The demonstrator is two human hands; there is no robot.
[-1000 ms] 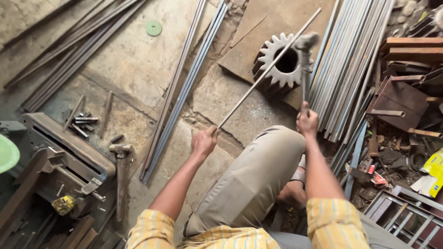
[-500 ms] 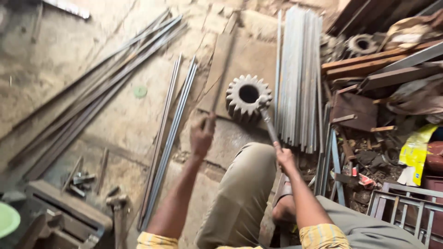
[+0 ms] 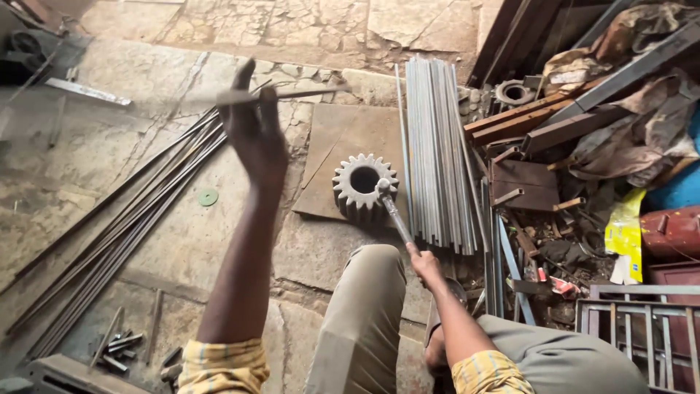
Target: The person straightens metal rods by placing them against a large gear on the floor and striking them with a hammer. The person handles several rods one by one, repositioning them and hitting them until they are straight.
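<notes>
- Left hand (image 3: 257, 135) is raised high over the stone floor (image 3: 182, 241), fingers curling around a thin metal rod (image 3: 292, 94); rod is blurring.
- Right hand (image 3: 424, 264) is gripping the handle of a hammer (image 3: 391, 211), its head resting at the rim of a large toothed gear (image 3: 364, 186).
- Gear is sitting on a flat rusty plate (image 3: 335, 138), just beside a bundle of grey bars (image 3: 437, 153).
- Long rods (image 3: 124, 226) are lying on the floor to the left.
</notes>
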